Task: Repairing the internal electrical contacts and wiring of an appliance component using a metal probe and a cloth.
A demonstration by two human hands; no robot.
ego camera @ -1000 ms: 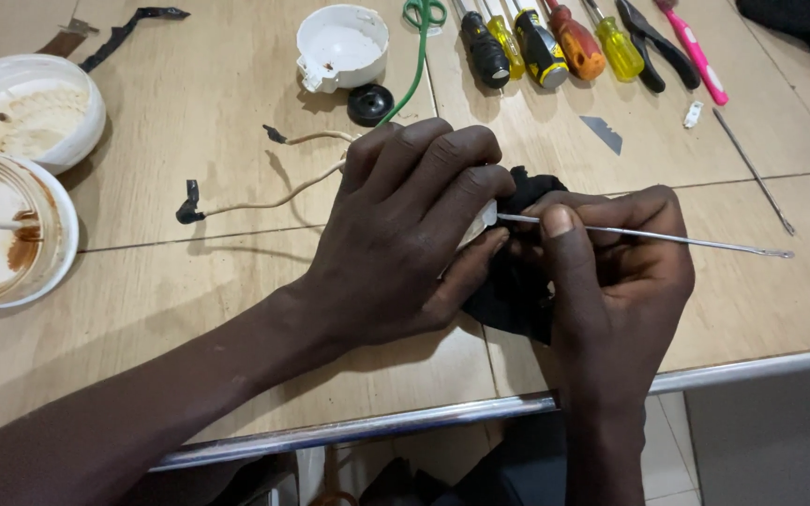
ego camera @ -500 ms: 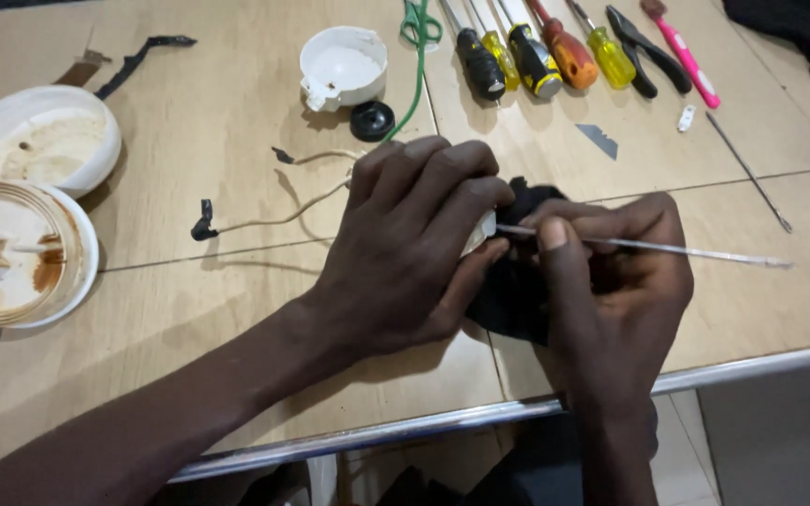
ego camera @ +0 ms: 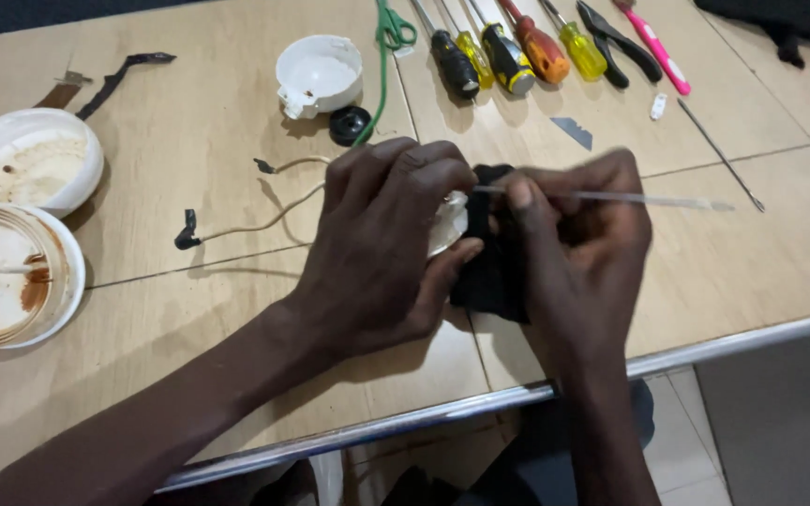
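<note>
My left hand point(ego camera: 382, 248) covers and grips a small white round part point(ego camera: 447, 225) pressed against a black object point(ego camera: 489, 272) on the wooden table point(ego camera: 189, 309). My right hand point(ego camera: 578, 248) wraps the black object's right side and pinches a thin metal rod point(ego camera: 611, 198) that lies level, with its tip pointing right. Most of the black object is hidden under both hands. A thin pale wire point(ego camera: 255, 223) with black taped ends trails left from under my left hand.
Several screwdrivers point(ego camera: 508, 52), pliers point(ego camera: 621, 42), a pink tool point(ego camera: 653, 37) and green scissors point(ego camera: 391, 28) line the far edge. A white cup-shaped housing point(ego camera: 316, 75) and black cap point(ego camera: 349, 124) sit behind my hands. Two white dishes point(ego camera: 25, 169) stand at left. The table's metal edge point(ego camera: 705, 351) runs below.
The view has shifted so the table items sit slightly lower. Both hands stay on the black object; the right hand and rod have barely moved.
</note>
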